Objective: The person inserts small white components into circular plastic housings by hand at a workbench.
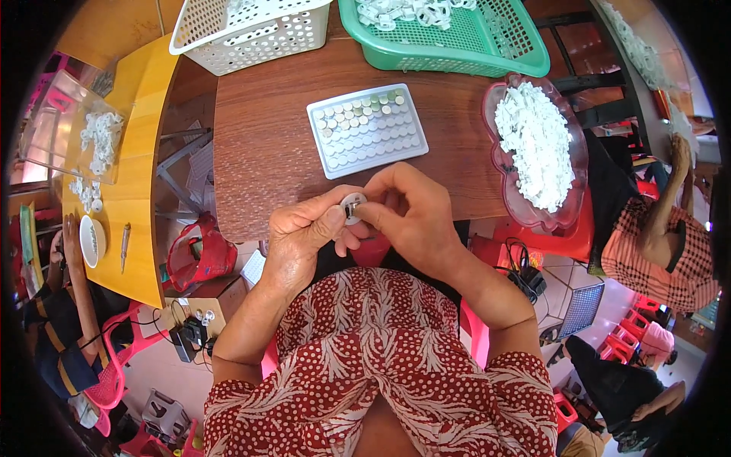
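Note:
A small round white plastic part [355,199] with a dark and metallic middle is pinched between the thumb and fingers of my left hand [298,234], just off the table's near edge. My right hand [417,212] is closed beside it, thumb and fingertips at the part's right side. Whether the right fingertips also hold something small is hidden. Beyond my hands lies a pale tray [332,162] of round pockets. Coin-like discs [355,122], some silvery and some greenish, sit in its far rows.
On the brown table [259,122] stand a white perforated basket [266,42], a green basket [449,62] of white parts, and a pink scalloped bowl [502,171] heaped with small white pieces. A yellow table [137,228] is at left. Other people sit at both sides.

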The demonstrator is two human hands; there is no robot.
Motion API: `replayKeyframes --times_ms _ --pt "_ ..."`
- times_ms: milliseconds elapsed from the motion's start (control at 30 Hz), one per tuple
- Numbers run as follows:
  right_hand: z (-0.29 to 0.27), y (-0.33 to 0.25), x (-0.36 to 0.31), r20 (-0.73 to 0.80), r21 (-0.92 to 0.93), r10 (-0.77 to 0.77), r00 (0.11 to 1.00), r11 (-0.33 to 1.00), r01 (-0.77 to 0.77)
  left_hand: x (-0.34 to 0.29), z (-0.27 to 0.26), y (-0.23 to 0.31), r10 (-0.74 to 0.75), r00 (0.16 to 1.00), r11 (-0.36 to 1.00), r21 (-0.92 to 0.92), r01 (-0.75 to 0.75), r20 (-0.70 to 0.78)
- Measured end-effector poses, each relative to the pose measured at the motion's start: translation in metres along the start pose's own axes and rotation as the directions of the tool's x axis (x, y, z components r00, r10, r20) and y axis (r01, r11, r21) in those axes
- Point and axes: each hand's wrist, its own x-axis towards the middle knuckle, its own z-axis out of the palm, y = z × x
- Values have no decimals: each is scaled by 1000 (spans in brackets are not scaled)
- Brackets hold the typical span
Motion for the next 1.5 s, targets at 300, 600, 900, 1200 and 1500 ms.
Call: replayKeyframes --times_ms 300,600,900,1200,1500 --pt "10 4 1 75 475 381 921 799 -369 0 3 4 24 999 1000 4 -24 47" --pt "22 31 40 -148 -111 -238 960 969 223 -2 -23 4 -68 997 993 -102 63 -46" --pt "30 39 73 205 -612 -569 796 560 558 -1 -31 3 -67 995 988 -147 55 -77" --pt "27 37 74 280 -592 -535 797 557 582 2 -32 4 -71 996 981 -183 59 -60" --pt "21 47 58 104 -509 -420 902 756 411 5 -28 2 -83 995 982 -172 72 -56"
